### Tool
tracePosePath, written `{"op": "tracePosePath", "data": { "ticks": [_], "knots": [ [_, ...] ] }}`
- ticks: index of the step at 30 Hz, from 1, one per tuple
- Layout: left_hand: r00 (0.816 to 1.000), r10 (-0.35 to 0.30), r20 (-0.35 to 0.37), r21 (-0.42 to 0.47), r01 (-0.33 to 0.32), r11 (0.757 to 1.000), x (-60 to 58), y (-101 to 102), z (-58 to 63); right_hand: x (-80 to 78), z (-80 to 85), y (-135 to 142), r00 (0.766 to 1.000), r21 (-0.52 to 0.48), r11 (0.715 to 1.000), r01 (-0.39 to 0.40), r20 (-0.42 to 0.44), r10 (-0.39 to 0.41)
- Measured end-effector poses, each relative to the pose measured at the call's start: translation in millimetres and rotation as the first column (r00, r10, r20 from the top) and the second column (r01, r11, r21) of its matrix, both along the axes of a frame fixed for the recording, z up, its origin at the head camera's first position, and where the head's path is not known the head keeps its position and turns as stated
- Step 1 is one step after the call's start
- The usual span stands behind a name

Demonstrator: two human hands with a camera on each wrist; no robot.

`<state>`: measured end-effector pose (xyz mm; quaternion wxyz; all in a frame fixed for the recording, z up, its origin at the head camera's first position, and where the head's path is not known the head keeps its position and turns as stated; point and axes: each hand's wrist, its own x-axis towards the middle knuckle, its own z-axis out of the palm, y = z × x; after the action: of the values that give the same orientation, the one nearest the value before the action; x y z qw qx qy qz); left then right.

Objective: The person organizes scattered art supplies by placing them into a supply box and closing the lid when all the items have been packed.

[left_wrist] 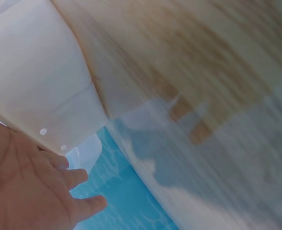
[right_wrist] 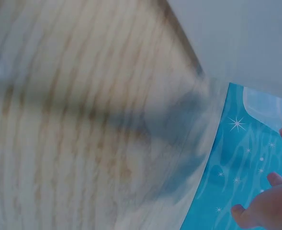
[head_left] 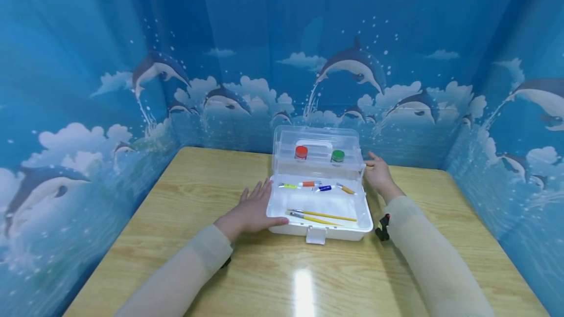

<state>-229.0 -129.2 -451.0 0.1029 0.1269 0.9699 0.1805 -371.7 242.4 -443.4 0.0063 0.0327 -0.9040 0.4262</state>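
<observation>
A white plastic case (head_left: pixel 291 229) stands on the table with its clear lid (head_left: pixel 315 133) raised at the back. My left hand (head_left: pixel 255 209) lies along the case's left side, fingers extended, thumb over the front rim; the left wrist view shows its palm near the white wall. At the right rear, my right hand (head_left: pixel 379 174) has its fingers loosely spread beside the case. Inside lie two yellow-handled brushes (head_left: pixel 330 215) and several small paint tubes (head_left: pixel 324 188). A red-topped jar (head_left: pixel 301 152) and a green-topped jar (head_left: pixel 338 156) appear in the clear upper part.
The wood-grain table (head_left: pixel 211 175) extends on both sides of the case. Blue curtains with dolphins (head_left: pixel 352 65) enclose it at the back and sides. A white latch (head_left: pixel 316 235) hangs at the front of the case.
</observation>
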Motion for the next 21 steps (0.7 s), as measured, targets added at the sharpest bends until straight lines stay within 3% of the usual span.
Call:
{"op": "tracePosePath", "data": {
  "ticks": [21],
  "knots": [
    [1.0, 0.018, 0.015, 0.017, -0.018, 1.0, -7.0, 2.2, -2.2, 8.1, 7.0, 6.3, 0.997, -0.056, 0.997, 0.049, -0.065, -0.053]
  ]
}}
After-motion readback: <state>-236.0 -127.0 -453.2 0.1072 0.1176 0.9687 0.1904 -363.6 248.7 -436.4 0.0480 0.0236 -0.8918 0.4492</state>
